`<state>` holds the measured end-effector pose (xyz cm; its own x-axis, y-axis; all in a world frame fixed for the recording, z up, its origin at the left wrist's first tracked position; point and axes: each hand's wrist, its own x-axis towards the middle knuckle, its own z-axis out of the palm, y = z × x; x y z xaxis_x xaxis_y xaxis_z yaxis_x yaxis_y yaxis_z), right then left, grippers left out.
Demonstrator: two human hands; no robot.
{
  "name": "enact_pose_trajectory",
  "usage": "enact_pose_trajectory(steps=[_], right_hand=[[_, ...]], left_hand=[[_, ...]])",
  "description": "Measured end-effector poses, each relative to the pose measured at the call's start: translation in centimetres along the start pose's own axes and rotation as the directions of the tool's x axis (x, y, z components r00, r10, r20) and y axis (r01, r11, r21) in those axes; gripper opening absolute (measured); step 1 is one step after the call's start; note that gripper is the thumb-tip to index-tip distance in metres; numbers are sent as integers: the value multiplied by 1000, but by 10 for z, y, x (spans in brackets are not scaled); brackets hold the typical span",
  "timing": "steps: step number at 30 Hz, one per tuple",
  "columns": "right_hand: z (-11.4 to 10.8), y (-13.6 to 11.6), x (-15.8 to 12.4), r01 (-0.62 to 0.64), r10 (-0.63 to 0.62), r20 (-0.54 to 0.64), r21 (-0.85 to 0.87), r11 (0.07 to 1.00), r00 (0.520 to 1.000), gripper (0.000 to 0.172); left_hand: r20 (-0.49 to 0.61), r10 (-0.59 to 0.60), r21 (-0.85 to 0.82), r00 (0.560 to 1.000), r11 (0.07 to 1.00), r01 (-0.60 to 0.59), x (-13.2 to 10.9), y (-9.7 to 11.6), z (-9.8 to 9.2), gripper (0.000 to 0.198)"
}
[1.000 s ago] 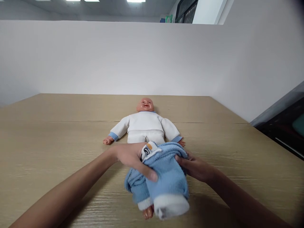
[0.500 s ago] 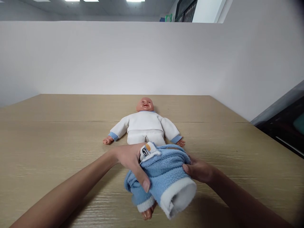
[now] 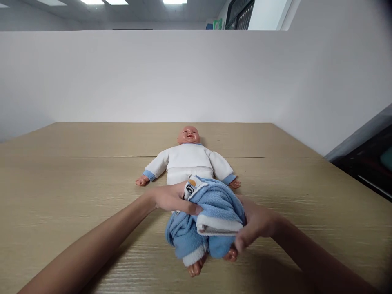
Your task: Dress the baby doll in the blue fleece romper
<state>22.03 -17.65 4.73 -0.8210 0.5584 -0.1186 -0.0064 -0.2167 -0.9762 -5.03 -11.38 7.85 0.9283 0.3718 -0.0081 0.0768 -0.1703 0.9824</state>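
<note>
Pale wood-grain table (image 3: 61, 183) runs back to a plain white partition (image 3: 122, 73), and a baby doll (image 3: 190, 161) in a white top lies face up at its middle, head away from the camera.

The left hand (image 3: 170, 199) lies at the doll's hip. Its thumb is pressed over the waist end of the blue fleece trousers (image 3: 220, 200), beside a small sewn patch (image 3: 190, 188), and the fingers are tucked out of sight under the cloth. The trousers sit bunched over the doll's legs. 1 white cuff (image 3: 219, 226) is rolled back into a thick band across the heap, and 2 bare feet (image 3: 196, 268) poke out below. The right hand (image 3: 257, 222) is closed on the far side of the bundle, fingers curled under it near the doll's other foot (image 3: 230, 255). A dark panel (image 3: 367, 163) edges the table on the right.

The work in hand looks like working the trousers along the doll's legs, about midway, with the cloth gathered rather than smoothed. A next move would call for both hands keeping hold of the waistband evenly, and for the rolled cuff not to snag on a foot.
</note>
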Motion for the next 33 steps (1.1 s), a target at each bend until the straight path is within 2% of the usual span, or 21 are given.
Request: enact_pose_trajectory(steps=[2, 5, 7, 9, 11, 13, 14, 15, 16, 19, 21, 25, 29, 33], right_hand=[[2, -6, 1, 28, -39, -161, -71, 997, 986, 68], [3, -10, 5, 77, -155, -460, -183, 980, 874, 55], [6, -9, 6, 14, -162, -582, -249, 968, 797, 46], [15, -7, 5, -67, -173, -676, -314, 947, 716, 45], [34, -5, -1, -144, -172, -741, -341, 929, 649, 49], [60, -4, -8, -230, -114, -780, -315, 921, 615, 53], [75, -3, -11, -272, -60, -786, -284, 919, 615, 54], [90, -2, -14, -328, -7, -809, -246, 912, 587, 52], [104, -1, -17, -374, 28, -833, -218, 902, 552, 50], [131, 4, -20, -347, -44, -854, -257, 902, 518, 51], [133, 13, -22, -360, -104, -870, -305, 882, 482, 51], [115, 45, -29, -447, -201, -889, -390, 805, 412, 52], [97, 77, -33, -491, -242, -882, -433, 756, 405, 54], [93, 89, -32, -439, -256, -876, -434, 787, 409, 59]], left_hand=[[-50, -64, -40, 997, 997, 62, 0, 3, 2, 49], [-69, -121, -67, 990, 991, 117, 1, 11, 4, 53], [-56, -99, -59, 994, 994, 95, 4, 16, 6, 57], [-39, -65, -32, 997, 997, 64, 7, 19, 10, 58], [-76, -95, 19, 993, 995, 97, 10, 22, 14, 47], [-164, -150, 84, 975, 983, 165, 10, 24, 19, 33], [-193, -167, 115, 967, 975, 191, 10, 26, 21, 29], [-198, -177, 146, 964, 967, 207, 9, 28, 23, 28], [-180, -176, 177, 968, 962, 208, 8, 30, 25, 28], [-93, -178, 300, 980, 933, 198, 5, 37, 30, 33], [-99, -216, 428, 971, 872, 238, 3, 40, 33, 40], [-147, -321, 621, 936, 706, 340, 1, 39, 41, 50], [-159, -371, 709, 915, 602, 368, 1, 35, 48, 59], [-151, -394, 731, 907, 573, 371, 1, 31, 49, 76]])
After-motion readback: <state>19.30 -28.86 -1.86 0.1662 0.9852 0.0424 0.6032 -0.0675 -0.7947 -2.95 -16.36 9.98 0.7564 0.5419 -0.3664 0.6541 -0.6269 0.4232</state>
